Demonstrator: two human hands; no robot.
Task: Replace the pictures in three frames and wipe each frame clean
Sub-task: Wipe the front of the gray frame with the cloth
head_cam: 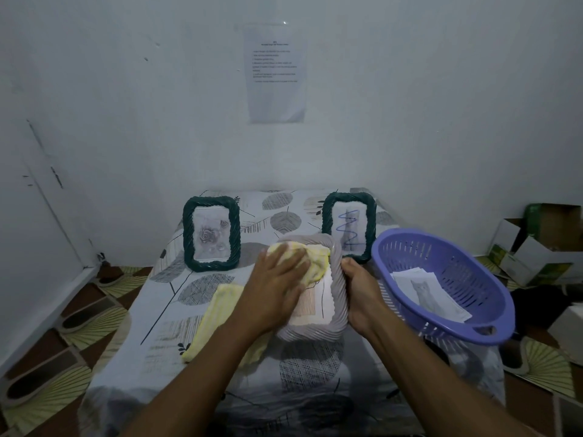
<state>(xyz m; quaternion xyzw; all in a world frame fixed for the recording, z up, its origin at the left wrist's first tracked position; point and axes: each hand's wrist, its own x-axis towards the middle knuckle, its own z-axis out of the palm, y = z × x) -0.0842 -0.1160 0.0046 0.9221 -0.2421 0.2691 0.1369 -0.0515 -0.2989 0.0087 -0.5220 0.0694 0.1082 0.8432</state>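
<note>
Grey frame gripped by right fingers, cloth under left fingers

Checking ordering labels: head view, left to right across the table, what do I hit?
dark green frame with the rose picture → grey frame → purple basket. The rest overlaps these, so it is left out.
</note>
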